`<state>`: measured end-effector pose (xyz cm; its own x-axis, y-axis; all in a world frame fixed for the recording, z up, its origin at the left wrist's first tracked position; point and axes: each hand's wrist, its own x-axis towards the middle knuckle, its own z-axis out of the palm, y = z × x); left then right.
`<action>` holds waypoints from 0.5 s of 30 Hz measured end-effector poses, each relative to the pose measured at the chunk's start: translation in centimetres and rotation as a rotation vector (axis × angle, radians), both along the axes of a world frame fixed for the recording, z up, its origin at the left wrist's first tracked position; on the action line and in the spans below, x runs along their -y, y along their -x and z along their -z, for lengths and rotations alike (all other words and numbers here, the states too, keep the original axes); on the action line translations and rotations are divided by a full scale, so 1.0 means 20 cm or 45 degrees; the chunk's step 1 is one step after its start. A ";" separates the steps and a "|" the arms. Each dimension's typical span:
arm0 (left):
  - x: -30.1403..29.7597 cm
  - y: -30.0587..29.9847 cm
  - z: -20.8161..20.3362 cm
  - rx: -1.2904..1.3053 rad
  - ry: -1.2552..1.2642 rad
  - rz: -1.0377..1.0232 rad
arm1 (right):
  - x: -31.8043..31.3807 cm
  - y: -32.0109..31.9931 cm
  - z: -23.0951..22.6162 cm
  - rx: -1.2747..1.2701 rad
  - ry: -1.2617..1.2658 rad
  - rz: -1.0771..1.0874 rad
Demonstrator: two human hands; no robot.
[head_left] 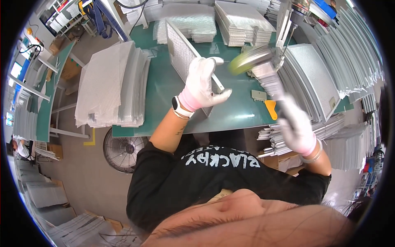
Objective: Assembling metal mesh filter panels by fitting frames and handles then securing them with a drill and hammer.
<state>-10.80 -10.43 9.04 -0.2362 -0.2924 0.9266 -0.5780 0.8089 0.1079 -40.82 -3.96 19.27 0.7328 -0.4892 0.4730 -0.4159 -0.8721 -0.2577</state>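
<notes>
My left hand (202, 82), in a white glove with a pink cuff, grips the near end of a thin metal mesh panel (181, 53) with a pale frame. Thumb and fingers curve around its edge, and the panel stands tilted on its edge on the green table (234, 111). My gloved right hand (298, 131) is closed around the handle of a mallet (251, 61). Motion smears the mallet; its head, with a yellow-green face, is raised to the right of the panel. Below the mallet lie a small grey-green plate (259, 95) and an orange scraper-like piece (270, 110).
A stack of mesh sheets (103, 84) stands on the left, with more sheet stacks (242, 22) at the back. Leaning framed panels (314, 74) crowd the right side, beneath an upright tool stand (284, 31). A round floor fan (125, 150) sits below the table's left front edge.
</notes>
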 end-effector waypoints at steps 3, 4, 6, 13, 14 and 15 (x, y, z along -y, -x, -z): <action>0.02 0.02 0.02 -0.083 0.010 0.017 | -0.01 -0.03 0.02 -0.321 -0.242 0.115; 0.00 0.02 -0.01 -0.081 0.014 0.015 | 0.01 0.00 0.00 -0.353 -0.279 0.124; -0.06 0.02 -0.09 0.006 -0.175 -0.080 | 0.05 0.02 0.07 -0.163 -0.437 0.105; -0.16 -0.15 -0.05 -0.688 -0.195 0.322 | 0.18 0.10 0.98 -0.266 -0.363 0.699; -0.28 -0.19 -0.18 -1.017 -0.715 0.247 | 0.19 0.10 1.03 -0.390 -0.474 0.755; -0.28 -0.23 -0.23 -0.980 -0.347 0.661 | 0.18 0.06 1.06 -0.342 -0.375 0.728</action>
<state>-6.21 -4.92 13.61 0.2466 -0.5508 0.7974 0.1519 0.8346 0.5295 -42.10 -7.50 -1.89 0.3948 -0.9133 0.0998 -0.8715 -0.4067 -0.2739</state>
